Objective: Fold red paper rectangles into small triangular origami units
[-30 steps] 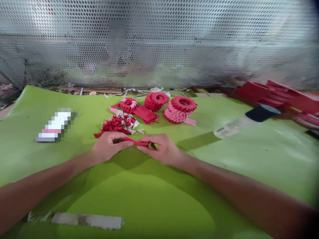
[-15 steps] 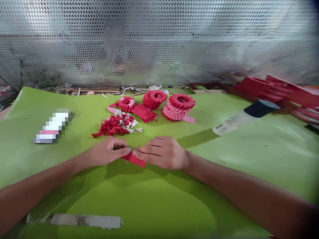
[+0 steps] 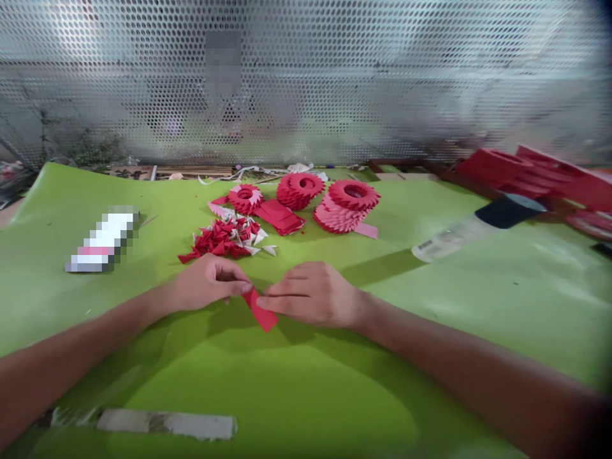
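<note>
A small strip of red paper (image 3: pixel 264 319) lies between my hands, low over the green surface. My left hand (image 3: pixel 210 282) pinches its upper left end between thumb and forefinger. My right hand (image 3: pixel 313 294) has its fingertips closed on the strip's right edge; the thumb is mostly hidden. Just beyond my hands is a heap of folded red and white paper triangles (image 3: pixel 222 239). Behind it stand a small ring of folded paper (image 3: pixel 245 199), a taller red one (image 3: pixel 299 191) and a pink-and-red one (image 3: pixel 345 207). A stack of red paper pieces (image 3: pixel 282 217) sits among them.
A bottle with a dark cap (image 3: pixel 459 229) is at the right, near red paper items (image 3: pixel 521 175). On the left lies a blurred-out flat object (image 3: pixel 102 242). A whitish taped strip (image 3: pixel 167 423) is at the near edge. A perforated metal screen (image 3: pixel 306 83) rises behind.
The red strip has turned so its free end points more toward me and more of its face shows. My right fingertips have shifted slightly down along it.
</note>
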{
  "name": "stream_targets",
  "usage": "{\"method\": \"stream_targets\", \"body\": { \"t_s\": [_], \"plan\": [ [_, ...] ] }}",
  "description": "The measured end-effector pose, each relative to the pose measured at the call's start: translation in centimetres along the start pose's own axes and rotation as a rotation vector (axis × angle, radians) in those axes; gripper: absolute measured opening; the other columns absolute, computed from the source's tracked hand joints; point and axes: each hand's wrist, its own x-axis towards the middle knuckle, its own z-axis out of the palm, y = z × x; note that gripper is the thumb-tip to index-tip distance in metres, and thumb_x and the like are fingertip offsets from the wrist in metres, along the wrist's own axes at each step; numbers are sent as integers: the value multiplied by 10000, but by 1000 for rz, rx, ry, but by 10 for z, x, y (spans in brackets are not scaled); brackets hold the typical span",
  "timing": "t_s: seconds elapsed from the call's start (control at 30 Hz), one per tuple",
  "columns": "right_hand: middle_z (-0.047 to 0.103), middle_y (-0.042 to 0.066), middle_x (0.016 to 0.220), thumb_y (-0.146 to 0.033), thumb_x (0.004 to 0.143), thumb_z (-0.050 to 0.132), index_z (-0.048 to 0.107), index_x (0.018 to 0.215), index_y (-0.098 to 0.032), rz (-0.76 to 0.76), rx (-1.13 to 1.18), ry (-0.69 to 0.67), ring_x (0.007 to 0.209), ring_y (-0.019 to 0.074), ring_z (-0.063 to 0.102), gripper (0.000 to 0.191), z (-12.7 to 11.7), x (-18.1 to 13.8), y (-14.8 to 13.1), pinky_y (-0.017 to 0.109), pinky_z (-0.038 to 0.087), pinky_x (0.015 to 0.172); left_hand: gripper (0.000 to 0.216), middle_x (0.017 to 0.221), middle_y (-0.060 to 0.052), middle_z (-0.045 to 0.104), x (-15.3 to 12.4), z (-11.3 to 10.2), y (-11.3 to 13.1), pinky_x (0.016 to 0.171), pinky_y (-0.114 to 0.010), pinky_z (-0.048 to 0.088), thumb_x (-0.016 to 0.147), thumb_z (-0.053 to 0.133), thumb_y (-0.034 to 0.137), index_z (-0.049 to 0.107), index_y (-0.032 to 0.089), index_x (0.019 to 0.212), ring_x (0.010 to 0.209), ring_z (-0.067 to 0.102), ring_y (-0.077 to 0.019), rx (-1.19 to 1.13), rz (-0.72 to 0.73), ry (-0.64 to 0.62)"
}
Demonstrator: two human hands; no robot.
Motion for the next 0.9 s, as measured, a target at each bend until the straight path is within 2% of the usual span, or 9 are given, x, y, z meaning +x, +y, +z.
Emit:
{"method": "stream_targets", "body": {
  "t_s": [0.13,0.37,0.53,0.67,0.77,0.9],
  "plan": [
    [781,34,989,-206,1007,563,726,1091,-199,147,277,-8,769,108,712,184,7,3,-4,211,522,638,313,729,-43,731,0,2,0,549,-228,438,834,711,470,778,167,866,571,576,-126,-26,7,-1],
    [772,22,939,-254,973,635,750,1035,-216,452,629,-141,747,111,693,136,10,4,-6,207,507,679,355,717,-24,705,-2,4,3,514,-211,404,784,756,521,761,169,825,576,549,-118,-7,-22,68],
    [752,26,856,-321,956,647,747,992,-190,661,737,-153,681,117,648,169,9,6,-6,210,469,602,317,712,-18,694,-1,5,3,491,-217,357,802,733,493,762,180,838,540,499,-108,27,-29,101],
    [673,15,737,-427,960,622,712,956,-160,824,863,-120,566,103,545,282,7,7,-6,204,395,483,294,768,-26,714,0,3,4,510,-224,367,786,749,444,765,179,912,554,507,-110,-18,1,78],
    [622,2,699,-463,960,609,697,940,-154,857,954,-83,556,101,522,322,5,8,-5,204,378,472,310,871,-51,742,0,1,3,586,-245,434,756,785,411,770,178,960,645,581,-136,-66,36,61],
    [613,-1,693,-447,961,607,720,933,-149,846,932,-110,562,91,502,320,5,10,-5,197,351,476,288,917,-59,757,1,2,1,704,-276,500,762,793,387,767,177,958,770,655,-168,-122,55,40]
  ]
}}
